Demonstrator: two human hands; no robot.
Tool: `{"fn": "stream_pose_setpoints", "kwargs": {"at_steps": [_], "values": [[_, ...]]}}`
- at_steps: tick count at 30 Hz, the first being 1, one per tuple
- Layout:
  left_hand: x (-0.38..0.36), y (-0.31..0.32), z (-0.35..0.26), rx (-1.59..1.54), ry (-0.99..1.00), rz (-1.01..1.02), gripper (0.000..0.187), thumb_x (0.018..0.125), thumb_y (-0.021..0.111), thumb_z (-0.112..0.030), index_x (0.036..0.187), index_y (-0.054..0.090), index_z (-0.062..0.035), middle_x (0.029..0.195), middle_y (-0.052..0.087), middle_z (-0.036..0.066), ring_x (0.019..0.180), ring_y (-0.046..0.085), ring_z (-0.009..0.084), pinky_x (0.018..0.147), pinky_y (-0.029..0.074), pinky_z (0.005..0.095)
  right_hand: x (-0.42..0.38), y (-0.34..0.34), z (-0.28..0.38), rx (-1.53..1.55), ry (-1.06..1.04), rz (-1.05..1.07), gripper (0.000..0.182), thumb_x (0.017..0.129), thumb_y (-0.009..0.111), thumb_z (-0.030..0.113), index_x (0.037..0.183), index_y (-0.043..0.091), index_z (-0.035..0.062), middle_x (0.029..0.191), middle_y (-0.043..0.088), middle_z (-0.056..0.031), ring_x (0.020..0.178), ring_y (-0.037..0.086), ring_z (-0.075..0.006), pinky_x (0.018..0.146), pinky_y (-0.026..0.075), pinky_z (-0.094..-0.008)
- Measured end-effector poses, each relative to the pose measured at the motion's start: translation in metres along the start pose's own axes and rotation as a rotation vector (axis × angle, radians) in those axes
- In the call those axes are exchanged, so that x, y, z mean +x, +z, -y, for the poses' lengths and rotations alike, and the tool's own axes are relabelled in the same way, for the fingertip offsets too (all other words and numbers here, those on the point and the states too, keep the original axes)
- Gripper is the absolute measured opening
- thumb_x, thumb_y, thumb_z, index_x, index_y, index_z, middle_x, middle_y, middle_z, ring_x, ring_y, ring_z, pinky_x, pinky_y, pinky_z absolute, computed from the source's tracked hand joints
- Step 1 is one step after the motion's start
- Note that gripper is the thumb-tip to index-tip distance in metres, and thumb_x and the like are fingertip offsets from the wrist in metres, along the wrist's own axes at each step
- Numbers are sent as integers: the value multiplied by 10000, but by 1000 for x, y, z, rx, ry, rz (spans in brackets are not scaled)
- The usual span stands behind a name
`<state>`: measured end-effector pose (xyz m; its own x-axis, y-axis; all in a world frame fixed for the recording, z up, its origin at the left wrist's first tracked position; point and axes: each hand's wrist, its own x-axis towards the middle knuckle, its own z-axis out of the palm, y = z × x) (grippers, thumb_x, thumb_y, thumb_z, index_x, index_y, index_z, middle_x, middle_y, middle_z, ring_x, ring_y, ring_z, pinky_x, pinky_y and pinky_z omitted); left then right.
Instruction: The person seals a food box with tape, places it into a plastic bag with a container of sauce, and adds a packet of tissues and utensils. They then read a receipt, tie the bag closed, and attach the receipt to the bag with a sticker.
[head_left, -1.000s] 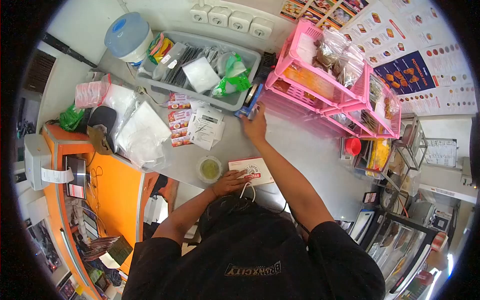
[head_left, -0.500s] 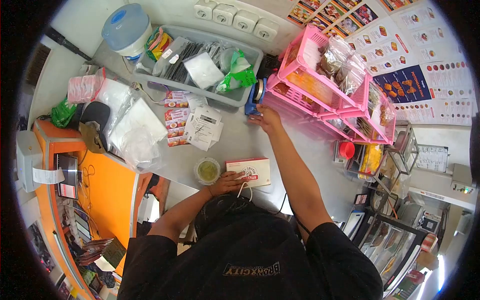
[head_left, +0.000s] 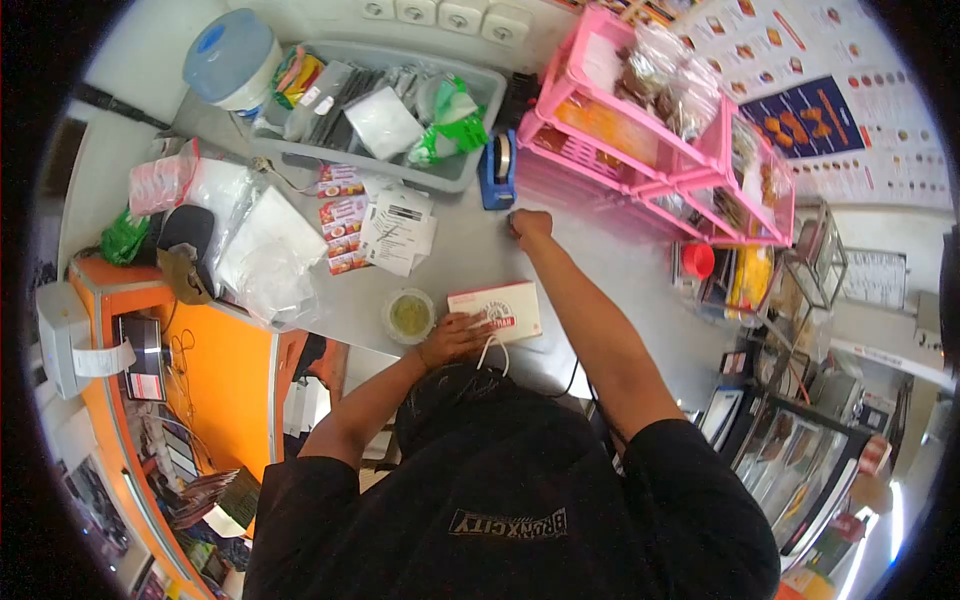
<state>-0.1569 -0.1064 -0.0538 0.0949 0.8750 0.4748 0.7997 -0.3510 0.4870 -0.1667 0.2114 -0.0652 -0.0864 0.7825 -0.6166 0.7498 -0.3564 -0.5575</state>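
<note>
On the metal table lies a white and red box [head_left: 515, 300], with my left hand [head_left: 455, 338] resting on its left part, fingers spread. A round clear tub of green content [head_left: 409, 315] stands just left of that box. My right hand [head_left: 530, 224] is just below the blue tape dispenser [head_left: 497, 178], apart from it, with its fingers curled together. Anything between those fingers is too small to make out. Printed paper slips [head_left: 400, 232] and red-and-white cards [head_left: 343, 232] lie to the left of the dispenser.
A grey bin [head_left: 455, 178] of packaging stands at the back. Pink stacked baskets [head_left: 690, 165] are at the right, beside a red cup [head_left: 697, 260]. Plastic bags [head_left: 265, 245] lie at the left, near an orange desk [head_left: 225, 380].
My right hand has come away from the tape dispenser towards me, and its fingers have closed. My left hand remains on the box. The whole view has shifted slightly.
</note>
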Motion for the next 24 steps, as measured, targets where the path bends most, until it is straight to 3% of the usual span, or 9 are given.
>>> {"fn": "stream_pose_setpoints", "kwargs": {"at_steps": [2,4,8,10,13,19,24], "values": [[12,-8,-5,-29,-56,-33,390,862,731,-235,1249,686,-203,1452,594,-23,1373,522,232,1037,377,420,-22,-35,-1,29,4,92,256,848,726,217,878,752,-36,859,753,-183,750,718,-262,694,549,-382],[17,-6,-7,-16,-76,-2,412,840,757,-255,1243,689,-203,1439,603,-21,1363,529,232,1021,374,427,-77,-81,-13,-37,-729,103,239,872,746,209,943,763,-18,785,722,-81,683,636,-160,630,500,-333],[30,-2,-6,0,-122,39,465,792,813,-280,1233,690,-199,1414,617,-22,1304,560,252,967,371,445,-162,-142,-69,-44,-395,417,190,919,713,188,955,770,10,766,723,-69,696,645,-130,685,524,-308],[40,-1,-8,0,-135,12,485,781,823,-279,1236,685,-186,1426,605,-25,1261,568,253,955,362,437,-185,-146,-106,-4,-285,518,163,941,713,156,995,761,10,781,720,-44,676,628,-115,640,511,-283],[50,6,-10,9,-172,26,545,776,826,-270,1287,656,-182,1423,605,-25,1267,554,236,953,353,438,-200,-139,-141,120,-133,520,188,935,724,130,1027,734,-34,836,719,-52,713,632,-115,656,518,-269],[57,4,-18,67,-172,12,674,778,818,-247,1402,570,-182,1403,609,-16,1258,551,229,950,352,448,-201,-120,-163,188,-214,421,212,940,717,140,1037,736,-47,804,719,-66,658,629,-118,613,512,-274],[58,7,-19,122,-139,-11,634,812,791,-246,1400,572,-154,1368,619,-4,1247,550,231,961,351,439,-201,-113,-159,178,-222,408,217,940,720,149,1050,738,-38,808,731,-76,645,632,-123,611,516,-282]]}}
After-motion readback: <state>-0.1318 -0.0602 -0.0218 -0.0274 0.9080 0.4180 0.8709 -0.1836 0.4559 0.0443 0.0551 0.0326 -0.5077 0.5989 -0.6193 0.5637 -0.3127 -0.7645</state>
